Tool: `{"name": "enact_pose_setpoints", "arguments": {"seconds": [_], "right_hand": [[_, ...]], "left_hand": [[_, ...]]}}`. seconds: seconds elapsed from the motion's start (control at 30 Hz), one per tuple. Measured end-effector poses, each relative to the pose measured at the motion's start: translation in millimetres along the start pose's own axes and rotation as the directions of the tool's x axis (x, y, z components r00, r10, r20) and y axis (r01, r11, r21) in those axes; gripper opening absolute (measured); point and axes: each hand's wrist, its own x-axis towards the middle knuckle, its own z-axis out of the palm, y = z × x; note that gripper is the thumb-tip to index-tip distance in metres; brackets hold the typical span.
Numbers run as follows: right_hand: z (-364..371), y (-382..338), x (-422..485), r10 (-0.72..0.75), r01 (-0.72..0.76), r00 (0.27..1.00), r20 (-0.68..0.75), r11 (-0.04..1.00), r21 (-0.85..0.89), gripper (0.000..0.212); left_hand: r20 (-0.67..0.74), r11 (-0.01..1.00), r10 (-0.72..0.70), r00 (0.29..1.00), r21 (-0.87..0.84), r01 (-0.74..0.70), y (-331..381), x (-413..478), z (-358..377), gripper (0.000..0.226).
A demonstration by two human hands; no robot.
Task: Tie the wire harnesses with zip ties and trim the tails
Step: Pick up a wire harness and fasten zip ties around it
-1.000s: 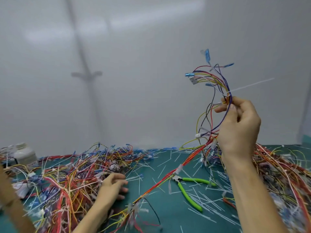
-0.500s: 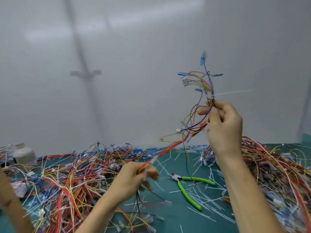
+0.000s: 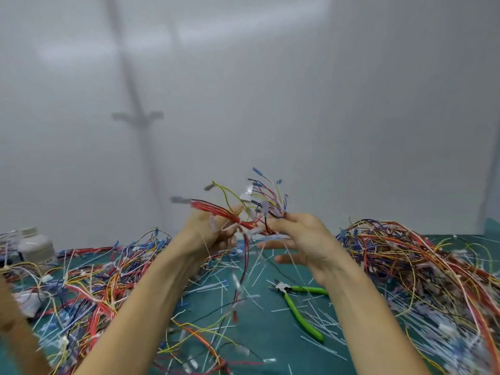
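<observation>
Over table (image 3: 273, 336), left hand (image 3: 208, 235) and right hand (image 3: 304, 239) hold harness (image 3: 216, 209), bottle (image 3: 35, 246) capped

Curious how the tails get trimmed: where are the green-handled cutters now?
Head view: the green-handled cutters lie on the teal mat, right of centre, just left of the right forearm, among cut zip-tie tails.

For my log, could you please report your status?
Left hand and right hand grip wire harness, held up. Green cutters lie unused. Harness piles crowd both sides.
</observation>
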Motion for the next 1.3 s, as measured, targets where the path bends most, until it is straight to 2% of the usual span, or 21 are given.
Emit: {"name": "enact_pose_setpoints", "arguments": {"seconds": [0.1, 0.17, 0.23, 0.3, 0.33, 0.4, 0.43, 0.5, 0.57, 0.67, 0.73, 0.8, 0.87, 0.93, 1.0, 1.1, 1.2, 1.23, 1.3], "right_hand": [[4.5, 3.1, 0.2, -0.02, 0.031, 0.994, 0.107, 0.995, -0.093, 0.012], [6.4, 4.9, 3.2, -0.071, 0.076, 0.994, 0.08, 0.995, -0.058, 0.014], [7.1, 5.9, 6.1, -0.114, 0.112, 0.993, 0.036, 0.993, 0.047, 0.012], [5.1, 5.0, 5.0, -0.135, 0.134, 0.99, -0.028, 0.991, -0.011, 0.006], [2.7, 3.7, 3.3, -0.145, 0.143, 0.988, -0.054, 0.989, -0.041, 0.013], [-4.2, 1.2, 2.4, -0.174, 0.167, 0.982, -0.077, 0.982, -0.087, 0.013], [-8.0, -0.5, 2.0, -0.189, 0.174, 0.978, -0.091, 0.974, -0.147, 0.011], [-16.9, -2.9, 3.4, -0.204, 0.161, 0.972, -0.119, 0.941, -0.297, 0.002], [-24.5, -5.2, 4.1, -0.212, 0.149, 0.969, -0.13, 0.914, -0.376, 0.01], [-36.2, -11.1, 1.7, -0.196, 0.135, 0.964, -0.179, 0.943, -0.305, 0.032], [-45.9, -15.3, -0.7, -0.208, 0.158, 0.948, -0.243, 0.965, -0.208, 0.034], [-55.1, -18.4, -2.4, -0.259, 0.213, 0.922, -0.287, 0.96, -0.182, 0.032], [-62.3, -21.3, -4.9, -0.31, 0.246, 0.899, -0.309, 0.942, -0.228, 0.032], [-65.2, -23.0, -6.0, -0.348, 0.274, 0.887, -0.303, 0.926, -0.26, 0.035], [-62.2, -23.5, -6.8, -0.378, 0.301, 0.888, -0.262, 0.908, -0.291, 0.037], [-51.2, -22.4, -5.7, -0.429, 0.353, 0.887, -0.172, 0.869, -0.345, 0.036], [-39.1, -20.8, -5.6, -0.427, 0.352, 0.9, -0.087, 0.829, -0.435, 0.034], [-35.3, -19.8, -5.3, -0.433, 0.35, 0.899, -0.061, 0.796, -0.495, 0.033], [-31.5, -17.8, -4.0, -0.464, 0.336, 0.886, -0.012, 0.659, -0.674, 0.026]], "left_hand": [[0.151, 0.971, 0.063, 0.987, -0.236, -0.026, 13.4, -1.0, 3.0, 0.013], [0.214, 0.96, 0.074, 0.974, -0.281, -0.011, 18.8, -4.8, 7.0, 0.007], [0.226, 0.968, 0.059, 0.972, -0.253, 0.0, 22.2, -8.1, 15.4, 0.01], [0.151, 0.987, 0.061, 0.987, -0.159, -0.036, 21.3, -11.9, 22.2, 0.017], [0.095, 0.992, 0.049, 0.994, -0.122, -0.038, 19.8, -14.4, 23.9, 0.027], [-0.017, 0.99, -0.044, 0.999, -0.132, 0.042, 12.3, -16.2, 22.6, 0.053], [-0.056, 0.975, -0.1, 0.993, -0.204, 0.087, 9.4, -15.6, 22.2, 0.053], [-0.077, 0.893, -0.128, 0.989, -0.442, 0.081, 3.9, -7.2, 17.8, 0.028], [-0.121, 0.856, -0.182, 0.976, -0.507, 0.097, -9.0, 4.8, 12.9, 0.018], [-0.196, 0.923, -0.275, 0.941, -0.327, 0.202, -38.6, 14.1, 6.9, 0.031], [-0.18, 0.97, -0.244, 0.953, -0.039, 0.241, -55.8, 13.0, -1.2, 0.041], [-0.088, 0.924, -0.269, 0.959, 0.256, 0.283, -66.7, 13.0, -12.5, 0.044], [-0.019, 0.874, -0.305, 0.952, 0.391, 0.288, -69.7, 11.7, -16.2, 0.043], [-0.039, 0.882, -0.251, 0.967, 0.403, 0.245, -65.3, 10.1, -11.8, 0.04], [-0.07, 0.918, -0.14, 0.988, 0.365, 0.156, -53.7, 9.1, -1.9, 0.033], [-0.03, 0.959, 0.079, 0.996, 0.277, -0.068, -22.5, 3.5, 19.0, 0.025], [0.041, 0.952, 0.249, 0.968, 0.172, -0.252, 14.1, -5.0, 41.9, 0.025], [0.056, 0.949, 0.264, 0.963, 0.162, -0.27, 22.9, -7.3, 48.0, 0.024], [0.046, 0.946, 0.266, 0.963, 0.177, -0.27, 33.1, -9.8, 55.3, 0.019]]}}
